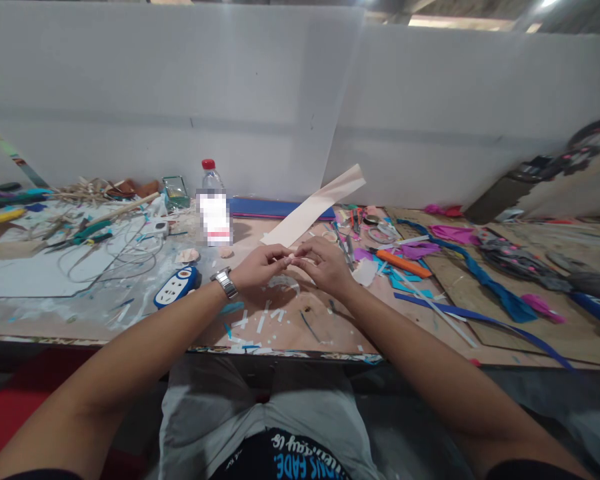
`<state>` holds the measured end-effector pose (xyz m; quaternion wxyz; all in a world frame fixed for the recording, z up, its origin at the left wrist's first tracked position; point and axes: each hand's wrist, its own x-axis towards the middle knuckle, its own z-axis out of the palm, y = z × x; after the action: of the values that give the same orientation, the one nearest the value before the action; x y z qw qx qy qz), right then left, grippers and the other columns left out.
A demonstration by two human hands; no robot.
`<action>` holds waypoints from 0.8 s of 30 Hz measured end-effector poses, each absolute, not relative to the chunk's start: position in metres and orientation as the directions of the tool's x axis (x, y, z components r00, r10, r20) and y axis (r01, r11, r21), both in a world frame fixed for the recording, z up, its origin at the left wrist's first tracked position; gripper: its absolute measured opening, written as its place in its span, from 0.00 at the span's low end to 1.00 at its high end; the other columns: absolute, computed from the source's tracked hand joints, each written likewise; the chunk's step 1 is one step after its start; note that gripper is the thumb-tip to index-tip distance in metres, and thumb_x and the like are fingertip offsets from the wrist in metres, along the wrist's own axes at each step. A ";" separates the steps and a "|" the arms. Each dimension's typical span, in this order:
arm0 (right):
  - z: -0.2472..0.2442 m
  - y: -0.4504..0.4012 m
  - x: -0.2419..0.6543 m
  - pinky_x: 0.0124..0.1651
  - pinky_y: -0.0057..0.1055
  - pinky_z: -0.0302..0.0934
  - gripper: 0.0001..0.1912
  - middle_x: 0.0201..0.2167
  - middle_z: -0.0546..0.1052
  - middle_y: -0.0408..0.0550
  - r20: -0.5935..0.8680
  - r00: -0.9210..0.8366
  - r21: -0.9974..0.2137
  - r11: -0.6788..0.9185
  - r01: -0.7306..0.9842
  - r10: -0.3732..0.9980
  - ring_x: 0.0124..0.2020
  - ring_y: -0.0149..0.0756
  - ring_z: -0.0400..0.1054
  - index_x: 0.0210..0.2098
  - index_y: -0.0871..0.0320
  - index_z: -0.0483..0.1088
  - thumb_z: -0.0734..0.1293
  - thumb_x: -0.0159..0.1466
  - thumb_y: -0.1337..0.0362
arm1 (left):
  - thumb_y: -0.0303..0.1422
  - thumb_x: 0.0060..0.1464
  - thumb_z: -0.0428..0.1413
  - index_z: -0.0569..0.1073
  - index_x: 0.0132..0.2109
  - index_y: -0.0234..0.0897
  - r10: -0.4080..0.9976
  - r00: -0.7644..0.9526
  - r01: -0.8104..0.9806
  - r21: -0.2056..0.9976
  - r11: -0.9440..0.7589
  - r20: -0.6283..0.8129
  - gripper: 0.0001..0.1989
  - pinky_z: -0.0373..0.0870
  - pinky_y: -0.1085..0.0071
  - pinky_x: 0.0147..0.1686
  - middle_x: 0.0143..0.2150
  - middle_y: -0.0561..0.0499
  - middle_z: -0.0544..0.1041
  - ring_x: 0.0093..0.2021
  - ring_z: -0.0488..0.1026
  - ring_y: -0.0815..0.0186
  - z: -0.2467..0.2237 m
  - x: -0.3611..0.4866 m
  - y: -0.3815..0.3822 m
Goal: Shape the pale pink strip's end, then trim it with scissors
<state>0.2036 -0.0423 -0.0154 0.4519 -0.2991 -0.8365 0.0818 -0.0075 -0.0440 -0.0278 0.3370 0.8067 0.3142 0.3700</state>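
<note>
My left hand point(261, 267) and my right hand point(325, 265) meet over the middle of the worktable point(280, 337). Between their fingertips they pinch a small pale pink piece point(291, 259). A metal watch point(225, 283) circles my left wrist. Just beyond the hands lies a long cream strip point(315, 207), slanting up to the right against the white partition. Small white and blue scraps point(263, 320) are scattered on the tabletop below my hands.
At the left are a bottle with a red cap point(209, 164), a blue and white power strip point(175, 287), green-handled pliers point(91, 230) and cables. To the right lie an orange cutter point(404, 264), pink and blue paper, a long blue strip point(480, 313) and a brown board.
</note>
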 end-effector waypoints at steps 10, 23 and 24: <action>-0.017 -0.042 0.201 0.43 0.38 0.63 0.12 0.33 0.79 0.48 0.696 -0.418 -0.400 0.798 0.450 0.584 0.37 0.40 0.72 0.35 0.54 0.74 0.70 0.66 0.53 | 0.45 0.68 0.48 0.75 0.46 0.33 0.788 0.503 0.221 0.828 -0.515 0.356 0.20 0.68 0.70 0.39 0.35 0.49 0.75 0.36 0.72 0.66 -0.033 -0.004 -0.043; -0.014 -0.047 0.201 0.40 0.36 0.62 0.12 0.28 0.77 0.46 0.756 -0.378 -0.364 0.823 0.436 0.535 0.33 0.38 0.70 0.32 0.55 0.72 0.69 0.68 0.55 | 0.45 0.67 0.49 0.75 0.46 0.34 0.804 0.426 0.216 0.816 -0.536 0.415 0.19 0.69 0.70 0.39 0.35 0.48 0.75 0.37 0.72 0.66 -0.031 -0.002 -0.047; -0.014 -0.047 0.201 0.40 0.37 0.62 0.11 0.29 0.77 0.46 0.755 -0.381 -0.365 0.824 0.433 0.534 0.33 0.38 0.70 0.33 0.55 0.73 0.68 0.68 0.55 | 0.46 0.67 0.49 0.75 0.46 0.34 0.805 0.422 0.215 0.816 -0.536 0.418 0.20 0.70 0.70 0.38 0.35 0.48 0.75 0.37 0.72 0.66 -0.031 -0.002 -0.047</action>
<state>0.2010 -0.0473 -0.0138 0.4739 -0.2916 -0.8292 0.0535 -0.0024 -0.0474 -0.0309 0.3486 0.7677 0.3321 0.4229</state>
